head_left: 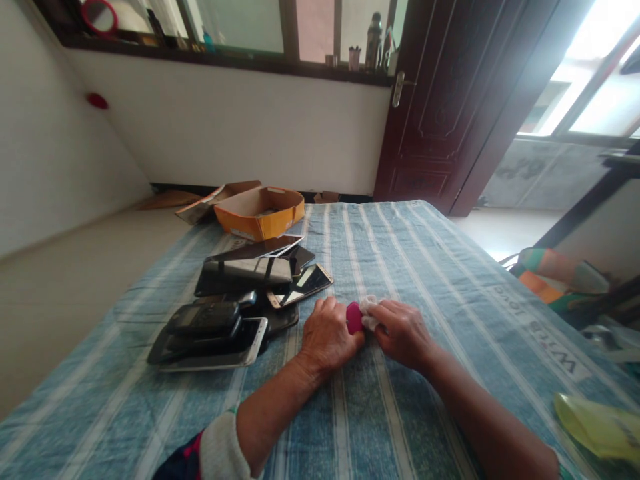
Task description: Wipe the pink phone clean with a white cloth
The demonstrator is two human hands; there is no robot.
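Observation:
Between my two hands, just above or on the striped cloth (pixel 400 267), is a small bright pink object (pixel 355 318) with a rounded end; its kind does not show. My left hand (pixel 330 335) is closed around its left part, which the fingers hide. A crumpled white tissue or cloth (pixel 370 312) is bunched in my right hand (pixel 401 331), whose fingers are closed on it. The white bunch touches the pink object's right side. Left of my hands lies a pile of phones, among them a white-edged phone (pixel 257 343) and a gold-edged phone (pixel 303 285).
An open orange box (pixel 265 217) stands at the far left end of the cloth, behind the phones. Something translucent yellow (pixel 597 427) lies at the right edge. Beyond are a dark red door (pixel 440 100) and a window sill holding a flask (pixel 373 43) and cups.

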